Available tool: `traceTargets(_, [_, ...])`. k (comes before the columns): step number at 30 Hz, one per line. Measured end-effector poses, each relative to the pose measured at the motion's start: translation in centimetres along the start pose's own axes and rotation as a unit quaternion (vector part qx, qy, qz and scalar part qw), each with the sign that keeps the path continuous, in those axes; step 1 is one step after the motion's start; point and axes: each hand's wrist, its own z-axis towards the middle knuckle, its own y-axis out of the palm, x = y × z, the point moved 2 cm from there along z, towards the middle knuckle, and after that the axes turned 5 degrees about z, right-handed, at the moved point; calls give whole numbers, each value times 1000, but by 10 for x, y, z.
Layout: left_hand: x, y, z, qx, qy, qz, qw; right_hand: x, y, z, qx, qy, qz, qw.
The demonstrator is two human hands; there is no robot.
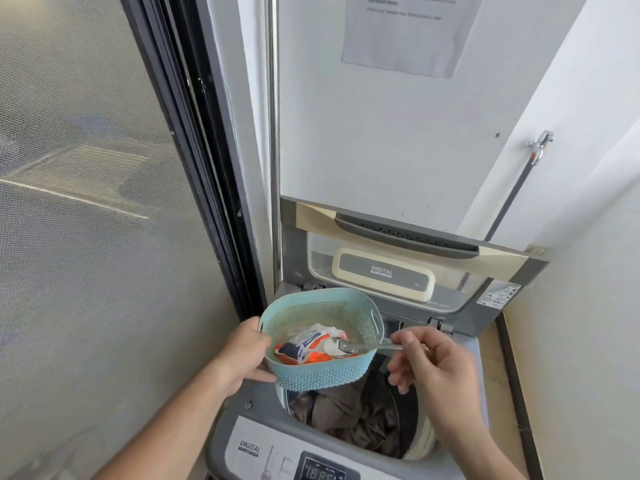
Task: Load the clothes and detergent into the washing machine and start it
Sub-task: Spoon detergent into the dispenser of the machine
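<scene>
- Nearest me, the washing machine (242, 441) shows its lit control panel (327, 474) at the bottom edge; just beyond it the open drum holds dark clothes (356, 414), so I judge loading done and detergent the step in hand.
- My left hand (242, 355) is clamped on the near-left rim of the blue basket (322, 372), holding it over the drum's far-left edge.
- My right hand (429, 362), to the right of the basket, pinches the handle of a clear spoon (363, 347). Its long axis runs right to left, bowl end inside the basket.
- The spoon's bowl sits at the orange-and-white detergent packet (311, 344) lying in the basket; I cannot tell whether it holds powder.
- The drum opening lies below and nearer than the spoon, so I judge the coming move a short swing of the right hand, down and toward me.
- Farthest, the lid (398, 258) stands raised against the wall.
</scene>
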Motion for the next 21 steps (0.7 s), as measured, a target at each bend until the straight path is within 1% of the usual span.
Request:
traceTargets(3, [6,6,-2,-1,13,2,1000,0,5,-3,3,-33,-67,997])
traceTargets(7, [13,12,-7,-7,28,4,1000,2,9,-8,16,-45,-91,995])
traceTargets(11, [18,17,-13,-16,38,16,999,7,11,-8,24,-75,-148,986])
traceTargets(14, [18,18,-16,-18,38,17,999,11,14,-7,13,-119,-220,968])
traceTargets(18, [20,20,-21,-8,43,32,999,17,21,-2,-16,-177,-307,935])
traceTargets(21, [19,17,-22,1,41,44,998,21,26,1,-24,-174,-326,929])
